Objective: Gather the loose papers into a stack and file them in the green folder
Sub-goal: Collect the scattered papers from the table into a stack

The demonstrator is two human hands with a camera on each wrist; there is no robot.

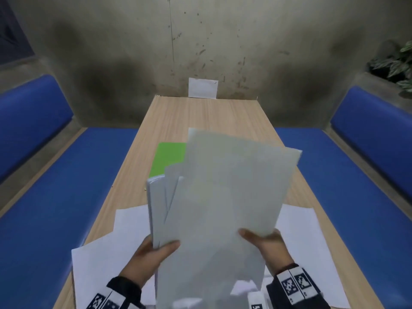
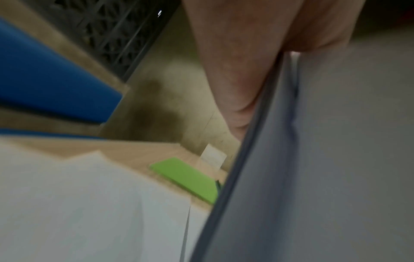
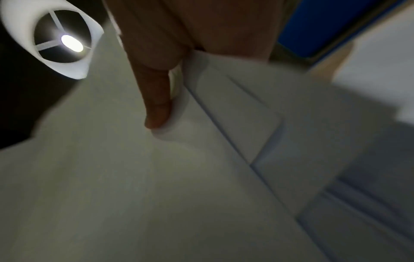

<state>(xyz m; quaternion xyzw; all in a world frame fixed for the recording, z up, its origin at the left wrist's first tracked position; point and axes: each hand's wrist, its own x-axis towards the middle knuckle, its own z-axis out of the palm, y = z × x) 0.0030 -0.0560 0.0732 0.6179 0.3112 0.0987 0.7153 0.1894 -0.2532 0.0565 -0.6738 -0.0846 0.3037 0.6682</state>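
Observation:
I hold a bundle of white papers (image 1: 218, 197) upright above the table, its sheets fanned and uneven. My left hand (image 1: 153, 253) grips its lower left edge, thumb on the front. My right hand (image 1: 265, 240) pinches the lower right edge, thumb on the front sheet. The left wrist view shows the bundle's edge (image 2: 257, 159) against my palm; the right wrist view shows my thumb (image 3: 156, 99) pressing the sheets (image 3: 179, 177). The green folder (image 1: 168, 160) lies shut on the table behind the bundle, partly hidden, and is seen again in the left wrist view (image 2: 188, 179). More loose sheets (image 1: 107, 259) lie flat on the table under my hands.
The wooden table (image 1: 200, 114) runs away from me to a stained wall, where a small white card (image 1: 202, 88) stands. Blue benches (image 1: 55, 197) flank both sides. A plant (image 1: 396, 65) sits at the far right. A lamp (image 3: 65, 42) shines overhead.

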